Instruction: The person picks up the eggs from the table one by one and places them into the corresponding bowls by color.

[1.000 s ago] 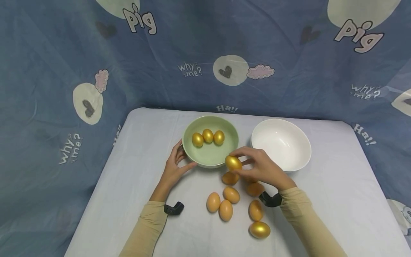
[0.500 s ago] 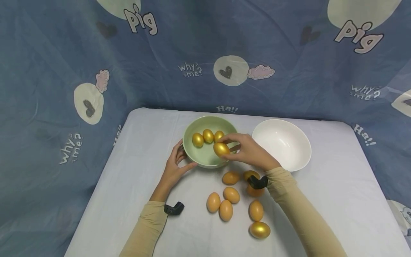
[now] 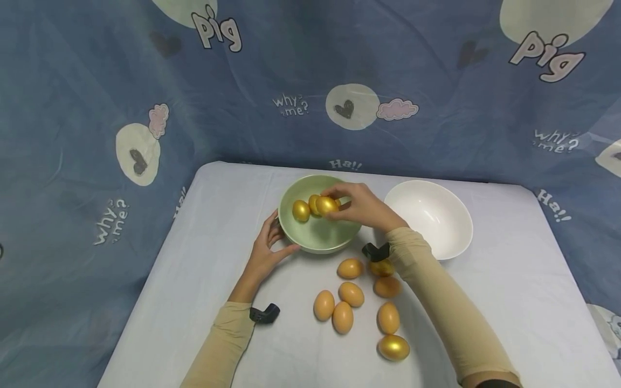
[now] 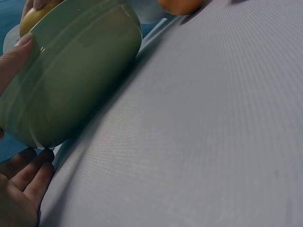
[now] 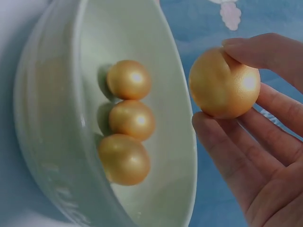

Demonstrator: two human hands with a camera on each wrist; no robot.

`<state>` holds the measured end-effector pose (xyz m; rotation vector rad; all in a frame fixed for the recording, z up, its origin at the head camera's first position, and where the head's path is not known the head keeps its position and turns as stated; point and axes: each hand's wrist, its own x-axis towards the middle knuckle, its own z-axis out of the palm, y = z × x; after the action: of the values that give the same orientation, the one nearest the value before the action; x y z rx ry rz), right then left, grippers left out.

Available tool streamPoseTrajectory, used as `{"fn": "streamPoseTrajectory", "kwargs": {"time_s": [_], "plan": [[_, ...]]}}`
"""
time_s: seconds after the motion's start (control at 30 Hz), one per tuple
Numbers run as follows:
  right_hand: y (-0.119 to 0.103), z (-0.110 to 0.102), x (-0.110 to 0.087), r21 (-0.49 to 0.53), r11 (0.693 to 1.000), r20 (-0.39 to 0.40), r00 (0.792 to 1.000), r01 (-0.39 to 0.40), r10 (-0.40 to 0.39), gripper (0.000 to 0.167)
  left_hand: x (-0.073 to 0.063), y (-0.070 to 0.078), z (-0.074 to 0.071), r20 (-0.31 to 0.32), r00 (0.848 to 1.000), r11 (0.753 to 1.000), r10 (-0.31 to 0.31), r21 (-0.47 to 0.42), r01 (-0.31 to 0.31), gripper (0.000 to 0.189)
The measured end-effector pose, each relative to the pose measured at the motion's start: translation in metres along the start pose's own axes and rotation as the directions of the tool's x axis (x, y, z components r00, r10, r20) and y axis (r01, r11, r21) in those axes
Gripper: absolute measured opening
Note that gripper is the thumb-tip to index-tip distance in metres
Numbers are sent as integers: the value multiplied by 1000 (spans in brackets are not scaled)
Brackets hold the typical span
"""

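Observation:
My right hand (image 3: 364,206) pinches a gold egg (image 5: 222,85) between thumb and fingertips, over the green bowl (image 3: 317,237). Inside that bowl lie three more gold eggs in a row, one of them a gold egg (image 5: 125,158) close to the wall. My left hand (image 3: 263,256) holds the bowl at its left side; in the left wrist view the thumb (image 4: 16,59) is at the rim and other fingertips meet the lower part. Just below the bowl, a brown egg (image 3: 350,268) rests on the cloth.
A white bowl (image 3: 436,226) stands to the right of the green one. Several brown eggs lie nearer the front, among them a brown egg (image 3: 343,318). One gold egg (image 3: 393,347) is at the front; another gold egg (image 3: 381,268) is partly under my right wrist.
My right hand has carried the gold egg up and left, from the bowl's near-right rim to over its inside. The left hand and both bowls have stayed in place.

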<state>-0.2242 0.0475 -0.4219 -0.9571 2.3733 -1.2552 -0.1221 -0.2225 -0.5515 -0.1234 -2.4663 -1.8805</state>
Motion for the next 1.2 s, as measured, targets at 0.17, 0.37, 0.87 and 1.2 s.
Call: {"fn": "streamPoseTrajectory", "kwargs": {"time_s": [0.17, 0.37, 0.87, 1.2], "plan": [[0, 3, 15, -27, 1000, 11, 1000, 9, -8, 45, 0, 1, 0, 2, 1000, 1000, 7, 0, -7, 106], [-5, 11, 37, -74, 997, 59, 998, 22, -18, 41, -1, -1, 0, 6, 1000, 1000, -2, -1, 2, 106], [-16, 46, 84, -323, 935, 223, 972, 146, -74, 31, -3, 18, 0, 24, 999, 998, -39, -39, 40, 105], [-16, 56, 100, -407, 906, 297, 955, 121, 6, 33, -7, 33, -3, 36, 999, 998, -30, -55, 32, 103]]}}
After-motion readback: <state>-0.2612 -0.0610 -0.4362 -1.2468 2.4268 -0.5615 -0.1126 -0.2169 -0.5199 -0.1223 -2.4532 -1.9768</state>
